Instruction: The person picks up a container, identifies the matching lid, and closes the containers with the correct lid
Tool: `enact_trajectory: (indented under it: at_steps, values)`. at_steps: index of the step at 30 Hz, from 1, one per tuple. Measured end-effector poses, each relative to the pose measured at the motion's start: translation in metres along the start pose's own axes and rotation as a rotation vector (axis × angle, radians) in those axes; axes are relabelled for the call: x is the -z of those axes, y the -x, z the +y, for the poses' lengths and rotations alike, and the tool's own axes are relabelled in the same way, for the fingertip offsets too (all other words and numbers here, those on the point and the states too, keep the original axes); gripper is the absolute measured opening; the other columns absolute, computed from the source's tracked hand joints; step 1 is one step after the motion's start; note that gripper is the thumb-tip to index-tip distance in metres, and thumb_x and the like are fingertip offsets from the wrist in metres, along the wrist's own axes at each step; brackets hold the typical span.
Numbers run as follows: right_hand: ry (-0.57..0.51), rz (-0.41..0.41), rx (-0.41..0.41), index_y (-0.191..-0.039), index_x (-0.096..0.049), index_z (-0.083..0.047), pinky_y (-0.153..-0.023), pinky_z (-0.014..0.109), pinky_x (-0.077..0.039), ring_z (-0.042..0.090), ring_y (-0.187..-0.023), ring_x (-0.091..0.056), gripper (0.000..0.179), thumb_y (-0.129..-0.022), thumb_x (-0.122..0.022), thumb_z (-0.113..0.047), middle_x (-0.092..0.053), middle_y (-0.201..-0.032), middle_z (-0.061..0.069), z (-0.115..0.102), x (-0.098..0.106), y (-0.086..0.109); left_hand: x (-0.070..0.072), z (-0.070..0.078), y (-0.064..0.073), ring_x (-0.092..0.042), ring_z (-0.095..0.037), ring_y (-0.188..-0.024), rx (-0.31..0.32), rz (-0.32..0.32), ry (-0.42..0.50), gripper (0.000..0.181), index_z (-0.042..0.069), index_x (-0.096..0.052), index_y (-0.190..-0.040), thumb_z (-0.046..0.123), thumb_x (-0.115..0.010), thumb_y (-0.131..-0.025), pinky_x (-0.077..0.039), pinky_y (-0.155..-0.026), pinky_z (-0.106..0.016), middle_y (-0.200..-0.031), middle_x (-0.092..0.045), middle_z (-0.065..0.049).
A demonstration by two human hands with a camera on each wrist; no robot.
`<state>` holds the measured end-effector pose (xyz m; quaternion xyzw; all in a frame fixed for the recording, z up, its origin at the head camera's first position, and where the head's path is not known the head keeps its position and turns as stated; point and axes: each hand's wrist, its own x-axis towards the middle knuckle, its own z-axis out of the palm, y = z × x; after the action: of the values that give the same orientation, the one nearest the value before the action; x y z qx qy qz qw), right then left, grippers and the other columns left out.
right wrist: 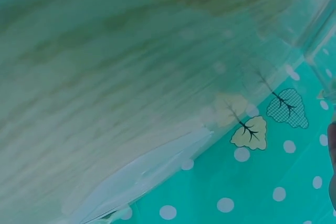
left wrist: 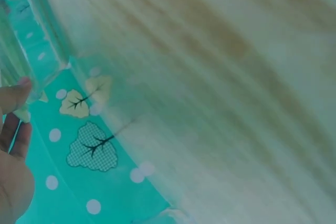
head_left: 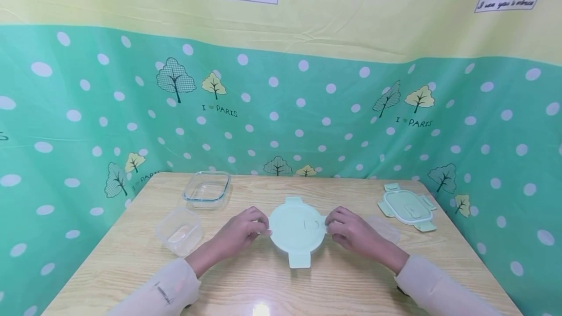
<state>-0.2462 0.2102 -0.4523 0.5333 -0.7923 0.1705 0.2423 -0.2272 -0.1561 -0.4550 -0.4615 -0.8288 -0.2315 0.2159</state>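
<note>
A round pale green lid (head_left: pixel 295 228) with flaps lies mid-table in the head view. Its front and back flaps stick outward. My left hand (head_left: pixel 247 226) pinches the flap at its left side; in the left wrist view, thumb and fingers (left wrist: pixel 16 95) close on that flap beside a clear wall. At the opposite side, my right hand (head_left: pixel 349 228) grips the right flap with curled fingers. Only a sliver of that hand (right wrist: pixel 333 166) shows in the right wrist view, below a clear container's edge (right wrist: pixel 320 40). The lid hides most of what is under it.
Back left stands a square glass container (head_left: pixel 207 190), with a clear plastic container (head_left: pixel 179 232) in front of it. A rectangular pale green lid (head_left: pixel 407 206) lies at the back right. Partly behind my right wrist is a flat translucent piece (head_left: pixel 386 229). A patterned curtain (head_left: pixel 303 87) borders the table.
</note>
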Motion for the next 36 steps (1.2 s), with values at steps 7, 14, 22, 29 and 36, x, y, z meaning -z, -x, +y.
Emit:
enact_trajectory:
  at_steps: [7,14,22,29,36]
  values:
    - [-0.007,-0.018,-0.049,-0.083,-0.068,-0.014,-0.084,0.028,-0.059,0.017,-0.101,-0.062,0.028,-0.074,-0.083,0.008,-0.068,-0.102,-0.001,-0.002,0.0,0.0,0.008,0.007,-0.005,-0.061,-0.011,-0.097,0.097,-0.066,0.029,0.036,0.016,-0.081,-0.094,-0.014,-0.08,-0.076,-0.057,-0.082,-0.019,-0.096,-0.067,0.008]
    - [-0.004,-0.122,-0.088,-0.091,-0.068,-0.011,-0.086,0.027,-0.059,0.017,-0.103,-0.062,0.03,-0.075,-0.079,0.011,-0.066,-0.104,0.001,-0.007,0.012,-0.005,0.016,0.007,-0.009,-0.057,-0.008,-0.099,0.148,-0.218,0.065,0.037,0.017,-0.08,-0.104,-0.01,-0.081,-0.078,-0.055,-0.086,-0.021,-0.099,-0.064,0.011]
    - [-0.042,-0.256,-0.125,-0.118,-0.072,-0.009,-0.09,0.027,-0.058,0.015,-0.103,-0.062,0.051,-0.077,-0.06,0.02,-0.065,-0.109,0.001,-0.009,0.019,-0.012,0.028,0.005,-0.012,-0.053,-0.007,-0.103,0.219,-0.382,0.145,0.041,0.018,-0.078,-0.116,-0.01,-0.072,-0.087,-0.054,-0.09,-0.024,-0.103,-0.061,0.014]
    - [-0.011,-0.29,-0.085,-0.116,-0.075,-0.008,-0.095,0.031,-0.058,0.023,-0.111,-0.065,0.043,-0.083,-0.068,0.019,-0.07,-0.121,0.008,-0.007,0.022,-0.019,0.027,0.0,-0.017,-0.058,-0.009,-0.103,0.186,-0.401,0.143,0.035,0.018,-0.079,-0.114,-0.005,-0.074,-0.089,-0.054,-0.092,-0.025,-0.105,-0.062,0.012]
    - [0.003,-0.351,-0.128,-0.118,-0.074,-0.01,-0.095,0.027,-0.057,0.021,-0.112,-0.066,0.037,-0.086,-0.074,0.009,-0.071,-0.122,0.004,-0.009,0.024,-0.026,0.025,0.0,-0.021,-0.057,-0.017,-0.12,0.19,-0.406,0.133,0.031,0.018,-0.077,-0.106,-0.006,-0.076,-0.087,-0.052,-0.102,-0.031,-0.126,-0.066,0.005]
